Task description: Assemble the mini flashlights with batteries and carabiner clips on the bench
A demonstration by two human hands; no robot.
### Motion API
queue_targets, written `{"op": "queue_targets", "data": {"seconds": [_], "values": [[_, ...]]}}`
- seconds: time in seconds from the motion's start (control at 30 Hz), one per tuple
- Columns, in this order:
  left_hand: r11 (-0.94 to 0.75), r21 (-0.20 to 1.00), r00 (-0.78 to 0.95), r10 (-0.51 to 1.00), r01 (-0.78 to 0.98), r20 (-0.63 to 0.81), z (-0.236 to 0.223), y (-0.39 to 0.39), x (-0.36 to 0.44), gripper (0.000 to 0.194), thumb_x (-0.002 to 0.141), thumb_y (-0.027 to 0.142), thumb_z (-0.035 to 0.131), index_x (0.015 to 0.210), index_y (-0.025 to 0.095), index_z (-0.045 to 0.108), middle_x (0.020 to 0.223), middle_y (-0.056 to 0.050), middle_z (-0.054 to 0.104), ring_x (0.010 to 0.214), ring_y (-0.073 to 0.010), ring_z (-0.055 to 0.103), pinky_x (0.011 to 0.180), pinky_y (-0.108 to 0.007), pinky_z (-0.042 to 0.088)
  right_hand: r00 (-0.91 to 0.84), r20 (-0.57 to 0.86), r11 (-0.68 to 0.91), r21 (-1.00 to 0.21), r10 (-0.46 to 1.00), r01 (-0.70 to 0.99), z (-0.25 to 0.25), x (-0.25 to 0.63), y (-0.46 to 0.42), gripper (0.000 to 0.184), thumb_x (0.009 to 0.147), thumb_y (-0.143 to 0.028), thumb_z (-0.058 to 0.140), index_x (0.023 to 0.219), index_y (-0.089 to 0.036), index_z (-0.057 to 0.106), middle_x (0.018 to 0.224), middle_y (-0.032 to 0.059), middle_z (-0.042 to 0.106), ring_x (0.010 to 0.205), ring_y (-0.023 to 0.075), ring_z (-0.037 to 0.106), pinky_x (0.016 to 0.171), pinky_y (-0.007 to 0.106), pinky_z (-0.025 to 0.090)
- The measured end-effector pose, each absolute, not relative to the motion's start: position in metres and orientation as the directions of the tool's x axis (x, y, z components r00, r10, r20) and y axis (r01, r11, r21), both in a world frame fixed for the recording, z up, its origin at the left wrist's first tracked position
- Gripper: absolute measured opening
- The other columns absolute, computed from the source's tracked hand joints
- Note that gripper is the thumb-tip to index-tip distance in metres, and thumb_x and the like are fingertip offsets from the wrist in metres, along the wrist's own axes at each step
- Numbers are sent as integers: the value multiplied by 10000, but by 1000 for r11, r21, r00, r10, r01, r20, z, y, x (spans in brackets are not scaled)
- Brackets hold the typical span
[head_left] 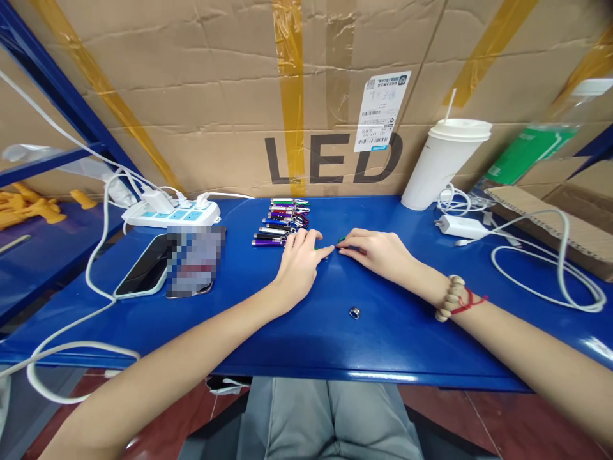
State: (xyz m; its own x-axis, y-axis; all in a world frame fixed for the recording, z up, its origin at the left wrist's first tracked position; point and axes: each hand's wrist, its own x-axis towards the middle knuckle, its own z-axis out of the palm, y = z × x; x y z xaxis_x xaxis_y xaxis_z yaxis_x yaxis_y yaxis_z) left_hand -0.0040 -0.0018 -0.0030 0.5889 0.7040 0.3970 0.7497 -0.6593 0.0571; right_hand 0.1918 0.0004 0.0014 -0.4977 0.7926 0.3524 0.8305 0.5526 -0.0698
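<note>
My left hand [299, 265] rests on the blue table beside a row of small, shiny, coloured penlights [268, 243] with metal clips. Its fingers are bent and its thumb points right; a bit of green shows between them, but its shape is mostly hidden. Opposite it, my right hand [378, 252] pinches a small green piece [341, 240] between thumb and fingertips. The tips of both hands are close together. Nearer to me lies a small silver metal part [354, 313], apart from both hands.
Two phones, one dark-screened [146, 265], lie left below a white power strip [177, 214]. A white cup [445, 163] with a straw stands at right, near a charger [462, 227] with looped cable and a green-labelled bottle [531, 153]. A large cardboard box [230, 96] blocks the back.
</note>
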Motion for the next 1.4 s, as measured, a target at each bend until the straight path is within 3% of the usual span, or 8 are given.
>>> {"op": "queue_targets", "data": {"seconds": [0.1, 0.3, 0.43, 0.57, 0.83, 1.1, 1.4], "values": [[-655, 107, 558, 708, 748, 433, -3, -1, -4, 456, 834, 24, 368, 1094, 303, 619, 1138, -63, 511, 1025, -232, 401, 833, -379, 325, -502, 351, 560, -82, 791, 825, 1, 191, 0, 230, 887, -302, 443, 975, -246, 648, 936, 9, 661, 772, 132, 626, 518, 212, 375], [-592, 361, 420, 787, 721, 451, -5, 2, -2, 335, 879, 135, 397, 1143, 245, 570, 1042, -35, 577, 947, -198, 446, 813, -329, 345, -521, 382, 590, -83, 763, 803, 2, 187, -5, 286, 903, -343, 408, 1071, -265, 626, 1034, 23, 622, 790, 125, 619, 559, 210, 413], [-573, 442, 369, 804, 690, 466, -3, 2, 0, 253, 896, 234, 418, 1093, 218, 575, 1015, -21, 590, 958, -186, 467, 847, -322, 349, -605, 368, 667, -58, 706, 743, 3, 182, -8, 293, 901, -361, 410, 1045, -257, 642, 1021, 34, 609, 868, 142, 599, 664, 234, 443], [-611, 445, 409, 782, 655, 470, -3, 1, 1, 206, 897, 255, 428, 1009, 213, 595, 968, -14, 595, 917, -171, 485, 853, -299, 375, -627, 385, 694, -51, 677, 718, 3, 181, -8, 286, 887, -382, 431, 930, -226, 668, 1013, 40, 612, 900, 154, 581, 748, 262, 436], [-605, 452, 422, 790, 655, 446, -4, 0, 1, 186, 896, 280, 439, 990, 213, 585, 982, 8, 632, 941, -167, 517, 874, -290, 390, -612, 403, 643, 71, 680, 762, 2, 181, -7, 248, 892, -325, 433, 869, -186, 637, 940, 40, 629, 811, 148, 580, 663, 266, 391], [-559, 481, 372, 821, 675, 432, -3, -2, 2, 187, 897, 266, 431, 1013, 221, 570, 1007, 16, 644, 931, -158, 540, 834, -277, 416, -658, 407, 696, 72, 634, 715, 3, 180, -8, 212, 882, -329, 467, 865, -194, 630, 917, 18, 633, 810, 132, 589, 640, 244, 398], [-603, 410, 428, 787, 684, 445, -4, 0, 1, 217, 880, 281, 470, 1045, 234, 603, 947, 9, 654, 869, -176, 512, 784, -287, 416, -401, 717, 628, -65, 570, 776, 7, 180, -13, 190, 867, -299, 498, 838, -198, 657, 873, 12, 657, 685, 85, 603, 544, 186, 417]]}}
